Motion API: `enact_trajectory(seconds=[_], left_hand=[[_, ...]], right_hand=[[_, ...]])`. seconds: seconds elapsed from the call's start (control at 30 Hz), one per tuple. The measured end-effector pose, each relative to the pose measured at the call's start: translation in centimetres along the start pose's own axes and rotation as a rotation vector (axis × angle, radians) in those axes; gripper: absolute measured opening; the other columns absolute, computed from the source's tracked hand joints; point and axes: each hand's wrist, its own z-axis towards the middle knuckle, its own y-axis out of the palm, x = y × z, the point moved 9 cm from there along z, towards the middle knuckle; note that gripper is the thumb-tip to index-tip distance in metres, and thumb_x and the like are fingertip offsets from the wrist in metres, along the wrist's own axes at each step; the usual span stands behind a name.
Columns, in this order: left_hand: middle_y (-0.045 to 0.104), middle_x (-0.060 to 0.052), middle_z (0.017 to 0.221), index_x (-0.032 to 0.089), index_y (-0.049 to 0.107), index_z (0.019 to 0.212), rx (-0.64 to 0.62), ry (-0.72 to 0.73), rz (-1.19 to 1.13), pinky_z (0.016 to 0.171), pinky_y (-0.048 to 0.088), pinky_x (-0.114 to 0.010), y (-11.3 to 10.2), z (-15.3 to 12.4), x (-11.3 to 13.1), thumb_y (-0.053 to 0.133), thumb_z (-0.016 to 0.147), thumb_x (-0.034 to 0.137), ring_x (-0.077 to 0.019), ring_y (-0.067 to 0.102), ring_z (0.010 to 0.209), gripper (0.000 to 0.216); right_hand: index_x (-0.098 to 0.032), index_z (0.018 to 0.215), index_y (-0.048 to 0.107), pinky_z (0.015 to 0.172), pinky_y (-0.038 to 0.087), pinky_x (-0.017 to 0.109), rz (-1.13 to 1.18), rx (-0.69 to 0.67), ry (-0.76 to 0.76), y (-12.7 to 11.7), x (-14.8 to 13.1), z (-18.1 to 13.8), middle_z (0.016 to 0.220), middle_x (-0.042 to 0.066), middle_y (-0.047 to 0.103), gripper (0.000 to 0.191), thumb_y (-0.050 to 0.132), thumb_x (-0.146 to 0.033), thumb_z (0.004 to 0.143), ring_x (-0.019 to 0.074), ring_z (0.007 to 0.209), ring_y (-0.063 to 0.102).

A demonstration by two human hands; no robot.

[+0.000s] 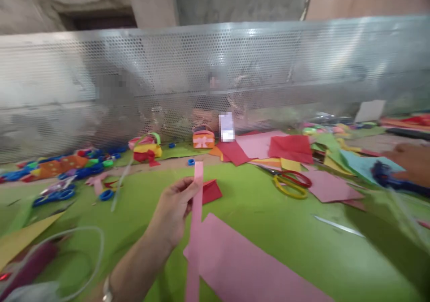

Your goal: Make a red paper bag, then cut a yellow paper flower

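My left hand [173, 205] pinches a long, narrow pink strip [197, 217] between thumb and fingers. The strip stands nearly upright, and its lower end runs off the bottom of the picture. Behind the fingers, a small red folded piece [212, 191] lies on the green tabletop [255, 194]. A large pink sheet [248, 266] is spread below and to the right of the strip, partly covered by it. My right hand does not show.
Red-and-yellow scissors [292, 183] lie right of centre, beside coloured sheets [290, 148]. Two small decorated baskets, one orange [203, 140], stand near the perforated metal panel [188, 78]. At the right edge, another person's blurred hand [411, 156] is at a dark blue object [383, 174].
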Motion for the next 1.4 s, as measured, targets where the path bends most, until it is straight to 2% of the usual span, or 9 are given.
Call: enact_trajectory(seconds=[0.17,0.27,0.33,0.5,0.67,0.77,0.87,1.17,1.4], left_hand=[[0.054,0.007,0.049,0.015,0.057,0.058,-0.041,0.084,-0.069,0.044,0.039,-0.014,0.5,-0.5,0.6,0.084,0.044,0.027,-0.0025,0.046,0.042,0.033],[0.058,0.005,0.054,0.014,0.058,0.063,-0.131,0.087,-0.068,0.048,0.043,-0.016,1.7,-1.1,0.1,0.084,0.046,0.027,-0.0038,0.05,0.046,0.034],[0.059,0.004,0.057,0.014,0.057,0.064,-0.16,0.111,-0.05,0.051,0.044,-0.018,2.0,-1.2,0.2,0.082,0.05,0.028,-0.0044,0.05,0.047,0.032],[0.061,-0.001,0.07,0.017,0.061,0.08,-0.08,0.342,0.477,0.062,0.046,-0.03,0.3,0.3,3.1,0.071,0.062,0.038,-0.0143,0.055,0.06,0.029],[0.063,-0.01,0.099,0.02,0.07,0.079,0.046,0.459,1.068,0.095,0.032,-0.043,-2.5,3.5,3.8,0.083,0.036,0.031,-0.0339,0.049,0.105,0.047],[0.064,-0.004,0.073,0.021,0.068,0.061,-0.008,0.421,1.059,0.081,0.039,-0.034,-2.9,5.0,2.1,0.073,0.055,0.033,-0.025,0.057,0.083,0.014],[0.057,-0.001,0.057,0.019,0.063,0.052,-0.019,0.416,1.002,0.063,0.038,-0.027,-2.6,5.2,1.3,0.057,0.071,0.034,-0.0182,0.053,0.062,0.025],[0.063,-0.001,0.071,0.018,0.062,0.075,0.025,0.361,0.626,0.061,0.04,-0.023,-1.8,3.6,0.8,0.056,0.075,0.033,-0.0164,0.057,0.069,0.017],[0.067,-0.006,0.079,0.015,0.057,0.085,0.055,0.137,0.255,0.062,0.049,-0.027,-2.4,3.8,-0.8,0.051,0.08,0.024,-0.0163,0.063,0.067,0.013]], right_hand=[[-0.028,0.097,0.07,0.072,0.052,0.038,0.396,-0.424,-0.124,8.2,-16.2,-2.4,0.094,0.006,0.072,0.031,0.059,-0.049,0.076,0.0254,0.082,0.067],[-0.025,0.098,0.066,0.071,0.053,0.03,0.934,-0.81,-0.101,12.2,-27.6,-6.2,0.094,0.004,0.071,0.025,0.054,-0.041,0.083,0.0192,0.083,0.066],[-0.022,0.086,0.062,0.064,0.051,0.027,1.184,-0.906,0.038,13.7,-31.1,-7.2,0.074,0.0,0.068,0.012,0.063,-0.032,0.078,0.0149,0.067,0.064],[-0.017,0.066,0.054,0.049,0.044,0.019,1.245,-0.819,0.297,16.5,-26.7,-4.6,0.055,-0.004,0.058,0.017,0.061,-0.022,0.081,0.0072,0.047,0.054],[-0.017,0.066,0.052,0.045,0.043,0.017,1.238,-0.769,0.527,19.7,-20.7,-3.7,0.058,0.0,0.062,0.016,0.059,-0.015,0.08,0.0085,0.05,0.058],[-0.016,0.066,0.054,0.042,0.042,0.016,1.246,-0.768,0.607,20.8,-20.5,-4.8,0.066,0.005,0.067,0.016,0.056,-0.009,0.08,0.0091,0.051,0.06],[-0.016,0.066,0.056,0.043,0.044,0.015,1.301,-0.742,0.634,21.0,-21.5,-5.5,0.073,0.005,0.069,0.018,0.054,-0.008,0.082,0.0078,0.052,0.059],[-0.017,0.072,0.056,0.046,0.046,0.019,1.381,-0.773,0.594,20.7,-23.2,-6.1,0.08,0.008,0.07,0.009,0.055,-0.012,0.08,0.0125,0.062,0.063],[-0.018,0.069,0.06,0.048,0.037,0.019,1.197,-0.683,0.289,14.1,-23.4,-3.2,0.065,0.0,0.061,0.012,0.062,-0.025,0.079,0.0082,0.052,0.048]])
